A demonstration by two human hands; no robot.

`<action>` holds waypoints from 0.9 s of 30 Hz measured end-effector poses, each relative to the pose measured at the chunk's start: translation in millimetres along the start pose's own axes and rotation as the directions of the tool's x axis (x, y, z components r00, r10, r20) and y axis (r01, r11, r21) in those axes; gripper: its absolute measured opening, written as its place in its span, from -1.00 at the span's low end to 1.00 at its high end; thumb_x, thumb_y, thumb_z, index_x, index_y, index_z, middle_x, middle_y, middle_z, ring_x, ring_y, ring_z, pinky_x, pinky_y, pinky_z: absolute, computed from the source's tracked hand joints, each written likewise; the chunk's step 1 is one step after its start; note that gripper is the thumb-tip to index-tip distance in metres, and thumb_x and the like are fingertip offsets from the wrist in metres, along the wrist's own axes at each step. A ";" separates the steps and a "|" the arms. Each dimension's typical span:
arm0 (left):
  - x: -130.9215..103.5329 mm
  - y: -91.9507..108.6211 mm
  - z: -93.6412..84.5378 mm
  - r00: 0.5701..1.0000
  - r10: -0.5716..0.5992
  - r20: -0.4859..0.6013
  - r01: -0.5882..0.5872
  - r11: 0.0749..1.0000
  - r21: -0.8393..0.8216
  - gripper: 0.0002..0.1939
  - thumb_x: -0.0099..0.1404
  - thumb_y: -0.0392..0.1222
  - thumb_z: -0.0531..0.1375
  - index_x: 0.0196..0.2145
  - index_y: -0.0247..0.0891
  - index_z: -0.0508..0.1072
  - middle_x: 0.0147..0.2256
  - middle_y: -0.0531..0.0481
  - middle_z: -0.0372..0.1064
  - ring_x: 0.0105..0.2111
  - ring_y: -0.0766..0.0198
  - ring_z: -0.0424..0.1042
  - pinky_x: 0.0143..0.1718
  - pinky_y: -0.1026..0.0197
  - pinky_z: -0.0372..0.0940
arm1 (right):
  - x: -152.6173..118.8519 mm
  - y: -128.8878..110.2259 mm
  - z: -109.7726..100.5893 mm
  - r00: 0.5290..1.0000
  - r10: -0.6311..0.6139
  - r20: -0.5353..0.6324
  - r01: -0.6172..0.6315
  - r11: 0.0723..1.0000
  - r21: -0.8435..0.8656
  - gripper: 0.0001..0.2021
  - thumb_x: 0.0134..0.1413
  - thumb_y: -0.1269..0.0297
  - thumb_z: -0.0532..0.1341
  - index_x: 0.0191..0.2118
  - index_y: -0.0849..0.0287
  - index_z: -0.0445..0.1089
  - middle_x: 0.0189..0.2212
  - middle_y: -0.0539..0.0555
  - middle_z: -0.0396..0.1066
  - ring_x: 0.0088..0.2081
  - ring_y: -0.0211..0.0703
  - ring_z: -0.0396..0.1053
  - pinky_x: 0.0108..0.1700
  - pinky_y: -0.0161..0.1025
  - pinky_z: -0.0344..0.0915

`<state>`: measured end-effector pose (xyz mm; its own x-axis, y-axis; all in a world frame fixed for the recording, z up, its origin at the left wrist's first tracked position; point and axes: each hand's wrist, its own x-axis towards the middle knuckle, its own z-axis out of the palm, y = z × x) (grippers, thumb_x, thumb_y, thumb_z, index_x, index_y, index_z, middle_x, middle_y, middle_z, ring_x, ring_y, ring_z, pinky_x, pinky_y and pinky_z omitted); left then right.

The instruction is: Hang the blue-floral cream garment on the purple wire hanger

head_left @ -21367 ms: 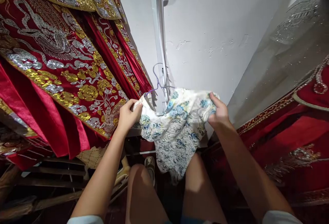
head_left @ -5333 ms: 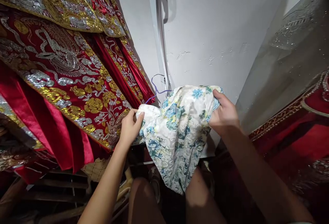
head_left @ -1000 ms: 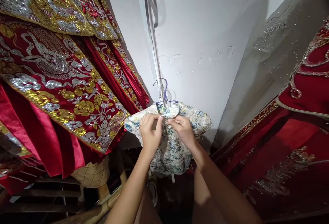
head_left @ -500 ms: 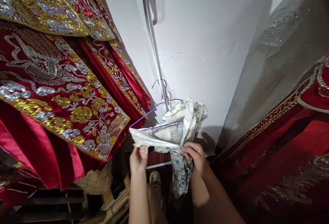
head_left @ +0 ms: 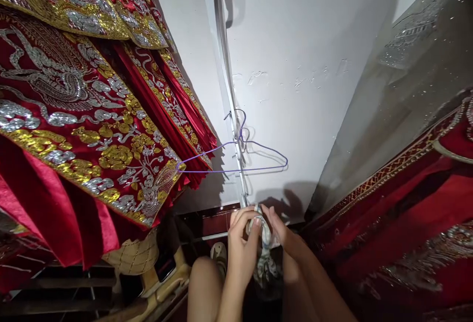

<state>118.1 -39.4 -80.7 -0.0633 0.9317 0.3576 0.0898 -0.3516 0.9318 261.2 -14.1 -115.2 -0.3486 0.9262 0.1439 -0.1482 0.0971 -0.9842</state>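
Observation:
A bunched white patterned garment [head_left: 266, 263] is gathered between my hands at the lower middle, its lower part dangling over the dark gap between my legs. My left hand [head_left: 244, 238] curls its fingers and thumb round the cloth from the left. My right hand [head_left: 279, 231] grips the cloth's right side, its inner fingers partly hidden. Above them a bare purple wire hanger [head_left: 221, 171] hangs by its hook from a pale upright rail [head_left: 226, 66], clear of both hands.
Red costumes with gold and silver embroidery [head_left: 116, 157] hang at the left. More red fabric [head_left: 406, 204] is at the right beside a glossy panel. A wooden chair [head_left: 166, 282] and a shoe [head_left: 219, 253] are below, a white wall [head_left: 288, 90] ahead.
The garment has come off the purple hanger and is now bunched up lower down. My left hand has moved right, close to my right hand. The hanger is bare and hangs level.

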 end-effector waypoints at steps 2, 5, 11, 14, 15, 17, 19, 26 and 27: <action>2.0 0.7 -3.7 0.991 0.102 -0.083 -0.086 0.981 0.173 -0.83 0.37 -0.06 0.22 -0.28 -0.16 0.57 -0.08 -0.10 0.48 0.05 0.06 0.36 0.15 0.06 0.16 | 1.8 -12.2 6.2 0.987 -0.013 0.159 0.009 1.000 0.022 -0.40 0.30 -0.25 -0.02 0.14 0.11 0.36 -0.16 0.14 0.47 -0.04 0.01 0.41 0.05 -0.07 0.32; 10.6 -1.5 -22.5 0.995 0.064 -0.072 -0.053 0.986 0.157 -0.78 0.38 0.00 0.18 -0.21 -0.17 0.53 0.04 -0.14 0.44 0.12 0.02 0.34 0.17 0.03 0.17 | 8.1 -33.1 8.4 0.930 0.001 0.368 0.043 0.993 -0.113 -0.52 0.13 -0.11 0.29 0.01 0.17 0.44 -0.28 0.06 0.49 -0.15 -0.01 0.44 -0.04 -0.12 0.38; -0.6 -0.9 -58.3 0.863 -0.269 0.427 0.178 0.954 0.241 -0.58 0.42 0.14 0.08 -0.08 -0.25 0.51 -0.12 -0.09 0.51 -0.11 0.07 0.45 0.03 0.12 0.30 | 58.7 -85.3 -24.8 0.965 -0.259 0.026 0.246 0.876 -0.414 -0.81 0.16 0.19 0.26 -0.20 0.17 0.53 -0.27 0.09 0.55 -0.20 -0.02 0.47 -0.07 -0.14 0.40; -4.6 6.8 -73.4 0.836 -0.332 0.436 0.124 0.890 0.438 -0.55 0.41 0.14 0.06 -0.15 -0.29 0.54 -0.25 -0.07 0.54 -0.21 0.07 0.46 -0.09 0.16 0.33 | 94.4 -91.3 -48.1 0.893 -0.418 -0.165 0.296 0.824 -0.483 -0.73 0.20 0.24 0.18 -0.05 0.14 0.52 -0.07 0.12 0.54 0.03 0.05 0.44 0.13 -0.06 0.31; -3.2 10.9 -79.5 0.843 -0.335 0.420 0.103 0.868 0.486 -0.54 0.42 0.13 0.03 -0.12 -0.27 0.55 -0.25 -0.07 0.55 -0.21 0.07 0.46 -0.10 0.17 0.33 | 104.5 -87.3 -54.5 0.895 -0.416 -0.159 0.290 0.815 -0.501 -0.71 0.21 0.23 0.17 -0.02 0.14 0.51 -0.03 0.13 0.53 0.09 0.07 0.41 0.17 -0.04 0.27; 2.1 19.9 -92.9 0.847 -0.356 0.396 0.071 0.813 0.579 -0.54 0.44 0.11 -0.01 -0.06 -0.22 0.55 -0.22 -0.08 0.57 -0.19 0.05 0.47 -0.11 0.18 0.32 | 118.9 -73.1 -63.9 0.934 -0.342 -0.102 0.240 0.813 -0.531 -0.68 0.24 0.16 0.14 0.00 0.13 0.52 -0.01 0.13 0.53 0.13 0.11 0.39 0.21 -0.01 0.24; 7.3 27.9 -107.0 0.834 -0.399 0.382 0.042 0.735 0.677 -0.55 0.44 0.09 -0.03 -0.08 -0.18 0.56 -0.21 -0.09 0.58 -0.18 0.03 0.49 -0.13 0.20 0.30 | 124.3 -57.0 -69.2 0.973 -0.227 -0.032 0.173 0.819 -0.547 -0.65 0.26 0.08 0.12 -0.05 0.13 0.54 -0.08 0.14 0.57 0.08 0.15 0.43 0.17 0.02 0.29; 7.6 34.2 -145.2 0.750 -0.532 0.394 -0.046 0.552 0.833 -0.63 0.38 -0.03 0.00 -0.26 -0.20 0.58 -0.20 -0.18 0.57 -0.20 0.02 0.50 -0.15 0.16 0.25 | 94.7 -44.0 -83.2 0.986 -0.154 0.062 0.163 0.832 -0.531 -0.68 0.21 0.05 0.19 -0.15 0.17 0.54 -0.09 0.15 0.57 0.00 0.10 0.46 0.03 -0.11 0.34; 9.3 34.5 -148.8 0.768 -0.516 0.381 -0.071 0.523 0.850 -0.66 0.35 -0.08 0.02 -0.23 -0.17 0.59 -0.16 -0.18 0.57 -0.13 -0.02 0.50 -0.09 0.11 0.24 | 88.8 -45.9 -86.4 0.987 -0.159 0.038 0.154 0.826 -0.543 -0.70 0.21 0.06 0.20 -0.16 0.17 0.54 -0.12 0.15 0.57 -0.02 0.08 0.47 0.00 -0.12 0.33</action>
<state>-27.3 -56.4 -36.1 0.2836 0.9311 -0.2293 0.8960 -0.1720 0.4095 317.0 95.2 -66.2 -0.3550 0.8845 0.3027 0.3260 0.4206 -0.8467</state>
